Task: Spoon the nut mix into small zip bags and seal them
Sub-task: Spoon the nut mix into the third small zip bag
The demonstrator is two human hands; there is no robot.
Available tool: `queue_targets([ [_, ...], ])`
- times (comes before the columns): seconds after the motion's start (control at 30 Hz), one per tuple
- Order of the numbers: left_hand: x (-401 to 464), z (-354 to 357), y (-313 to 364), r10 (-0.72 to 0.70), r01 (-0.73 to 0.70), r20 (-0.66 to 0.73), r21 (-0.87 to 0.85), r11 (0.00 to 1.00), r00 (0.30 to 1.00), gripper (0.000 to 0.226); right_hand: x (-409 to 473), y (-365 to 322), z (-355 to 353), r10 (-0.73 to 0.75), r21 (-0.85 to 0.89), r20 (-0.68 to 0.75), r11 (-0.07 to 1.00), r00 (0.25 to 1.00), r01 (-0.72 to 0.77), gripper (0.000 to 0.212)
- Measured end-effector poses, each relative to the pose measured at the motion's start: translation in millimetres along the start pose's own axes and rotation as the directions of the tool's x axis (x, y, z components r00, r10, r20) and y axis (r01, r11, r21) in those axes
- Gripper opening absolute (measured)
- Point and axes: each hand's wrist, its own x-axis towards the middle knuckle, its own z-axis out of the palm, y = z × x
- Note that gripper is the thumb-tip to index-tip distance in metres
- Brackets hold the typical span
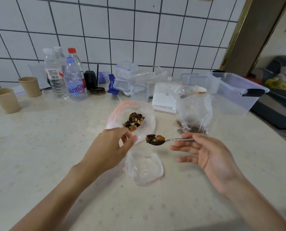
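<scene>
Two hands worked over a pale speckled table, one holding a bag of nut mix, the other a loaded spoon.

The left hand [111,145] pinched the crinkled rim of a clear plastic zip bag [144,114] with a red seal strip, its mouth held wide over a lumpy brown and tan nut mix [133,121]. The right hand [210,157] lay palm up, fingers loosely spread, thumb and forefinger pinching the thin handle of a shiny metal spoon [170,140] heaped with nuts, just beside the bag's mouth. An empty zip bag [144,170] lay flat below; another bag [193,112] stood behind.
</scene>
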Motion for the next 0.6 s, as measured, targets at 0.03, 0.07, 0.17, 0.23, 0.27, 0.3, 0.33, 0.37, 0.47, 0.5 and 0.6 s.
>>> queue_targets([
  [0.03, -2, 3, 1, -0.008, 0.008, 0.054, 0.013, 1.0, 0.998, 0.033, -6, 1, -2, -0.001, -0.006, 0.0, 1.0, 1.0, 0.001, 0.032],
  [0.07, -3, 5, 2, -0.017, 0.017, 0.107, 0.007, 1.0, 0.994, 0.035, -11, 3, -4, -0.001, -0.014, 0.002, 1.0, 1.0, 0.001, 0.033],
  [0.17, -5, 12, 3, -0.039, 0.053, 0.209, -0.06, 0.997, 0.977, 0.033, -22, 9, -8, 0.014, -0.044, 0.014, 0.999, 1.0, -0.014, 0.036],
  [0.23, -7, 15, 1, -0.048, 0.073, 0.254, -0.089, 0.993, 0.966, 0.028, -26, 14, -7, 0.021, -0.061, 0.01, 0.998, 1.0, -0.021, 0.036],
  [0.27, -7, 16, 1, -0.05, 0.082, 0.273, -0.109, 0.991, 0.961, 0.023, -27, 17, -7, 0.021, -0.072, 0.009, 0.997, 1.0, -0.02, 0.035],
  [0.3, -7, 17, 1, -0.047, 0.088, 0.283, -0.131, 0.988, 0.958, 0.019, -27, 20, -7, 0.018, -0.091, 0.014, 0.996, 1.0, -0.017, 0.032],
  [0.33, -6, 17, 1, -0.043, 0.089, 0.283, -0.154, 0.984, 0.958, 0.017, -27, 22, -7, 0.01, -0.125, 0.026, 0.992, 1.0, -0.007, 0.029],
  [0.37, -6, 18, 2, -0.038, 0.092, 0.275, -0.183, 0.979, 0.961, 0.016, -28, 24, -7, -0.008, -0.177, 0.048, 0.984, 0.999, 0.017, 0.027],
  [0.47, -4, 16, 7, -0.049, 0.133, 0.25, -0.331, 0.934, 0.967, 0.014, -33, 26, -7, -0.108, -0.406, 0.17, 0.898, 0.98, 0.169, 0.025],
  [0.5, -4, 15, 8, -0.055, 0.148, 0.246, -0.376, 0.915, 0.968, 0.014, -36, 26, -6, -0.136, -0.483, 0.219, 0.846, 0.966, 0.228, 0.024],
  [0.6, -5, 12, 11, -0.065, 0.178, 0.255, -0.451, 0.874, 0.965, 0.013, -44, 19, -7, -0.193, -0.706, 0.414, 0.55, 0.89, 0.447, 0.024],
])
